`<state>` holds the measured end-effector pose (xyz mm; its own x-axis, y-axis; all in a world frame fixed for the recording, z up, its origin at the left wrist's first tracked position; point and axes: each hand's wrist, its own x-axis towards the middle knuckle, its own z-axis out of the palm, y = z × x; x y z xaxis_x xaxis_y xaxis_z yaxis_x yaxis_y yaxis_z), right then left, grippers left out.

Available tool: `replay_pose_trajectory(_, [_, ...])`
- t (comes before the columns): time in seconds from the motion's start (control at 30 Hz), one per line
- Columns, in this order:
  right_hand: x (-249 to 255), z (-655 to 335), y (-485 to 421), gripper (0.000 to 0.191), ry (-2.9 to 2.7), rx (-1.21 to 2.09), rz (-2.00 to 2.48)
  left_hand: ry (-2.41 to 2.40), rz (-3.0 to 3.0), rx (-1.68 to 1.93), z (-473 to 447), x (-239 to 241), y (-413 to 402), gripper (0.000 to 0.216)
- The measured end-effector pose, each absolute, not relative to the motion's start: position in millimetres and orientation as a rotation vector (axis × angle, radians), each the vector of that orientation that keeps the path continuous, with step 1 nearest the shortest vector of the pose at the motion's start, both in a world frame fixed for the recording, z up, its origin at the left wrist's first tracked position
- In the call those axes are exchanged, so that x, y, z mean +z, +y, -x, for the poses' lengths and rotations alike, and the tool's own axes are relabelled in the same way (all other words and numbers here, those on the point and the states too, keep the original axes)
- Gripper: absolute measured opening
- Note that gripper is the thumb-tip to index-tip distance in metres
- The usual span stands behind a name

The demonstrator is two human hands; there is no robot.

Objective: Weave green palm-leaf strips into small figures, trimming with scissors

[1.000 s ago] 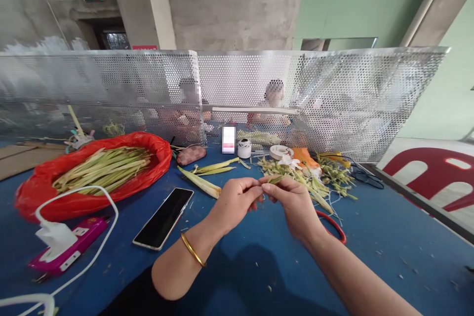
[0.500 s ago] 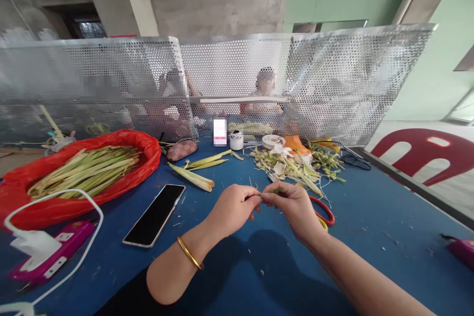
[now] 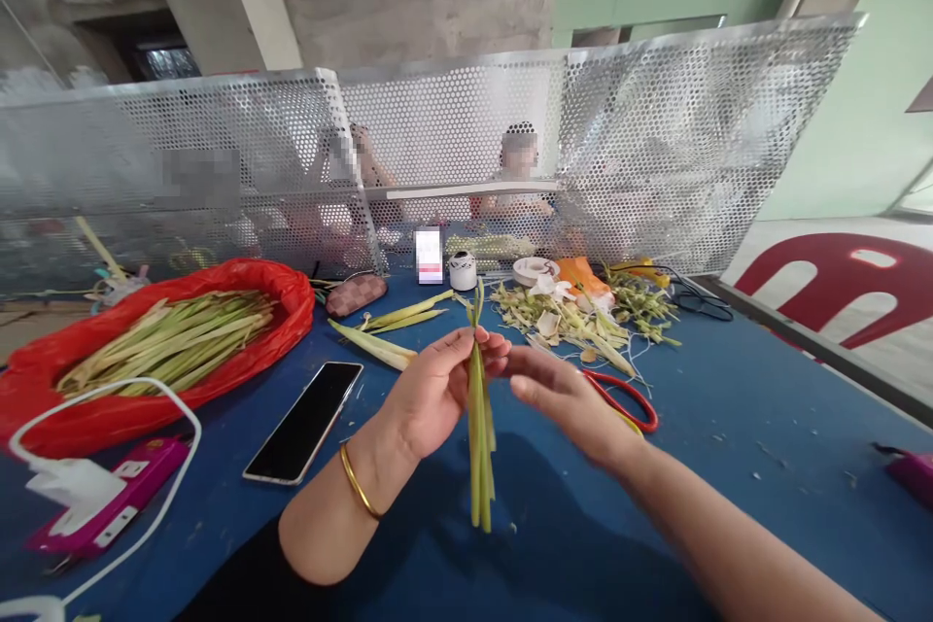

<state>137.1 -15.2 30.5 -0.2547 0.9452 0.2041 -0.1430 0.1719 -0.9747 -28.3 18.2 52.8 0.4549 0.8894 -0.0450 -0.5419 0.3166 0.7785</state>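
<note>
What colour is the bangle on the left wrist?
Gold, seen in the head view: the bangle sits just below the left hand.

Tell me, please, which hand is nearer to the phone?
Left. The left hand holds the green strips just right of the phone; the right hand is farther right, beyond the strips.

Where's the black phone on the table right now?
In the head view the black phone lies flat on the blue table, left of the left hand, between the red bag and the pink power strip.
</note>
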Motion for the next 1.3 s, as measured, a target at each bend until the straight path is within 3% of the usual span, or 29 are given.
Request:
replay_pose_trajectory(0.17, [19,-112,-34,0.044,-1.244,1.879,0.667,0.536,-0.677,1.082,32,52,27,0.011])
replay_pose_trajectory(0.27, [16,-111,-36,0.044,-1.095,2.009,0.62,0.568,-0.629,1.107,36,50,36,0.014])
replay_pose_trajectory(0.53, [8,-101,-33,0.039,-1.153,1.814,0.947,0.564,-0.561,1.073,36,47,41,0.016])
replay_pose_trajectory(0.83, [-11,-93,-31,0.034,-1.361,1.661,1.007,0.639,-0.462,1.057,31,49,37,0.017])
replay_pose_trajectory(0.93, [-6,-95,-33,0.028,-1.687,1.388,1.119,0.626,-0.535,1.064,32,51,37,0.015])
replay_pose_trajectory(1.07, [18,-115,-28,0.017,-2.19,0.676,1.287,0.639,-0.735,1.133,38,56,41,0.006])
replay_pose_trajectory(1.17, [32,-157,-16,0.012,-2.208,0.255,1.719,0.78,-1.027,1.135,41,58,40,0.009])
replay_pose_trajectory(1.23, [35,-196,-5,0.008,-2.091,0.183,1.904,0.878,-1.241,1.057,40,58,37,0.015])
replay_pose_trajectory(1.3, [32,-238,4,0.018,-1.978,0.175,2.038,0.932,-1.397,0.951,38,57,33,0.019])
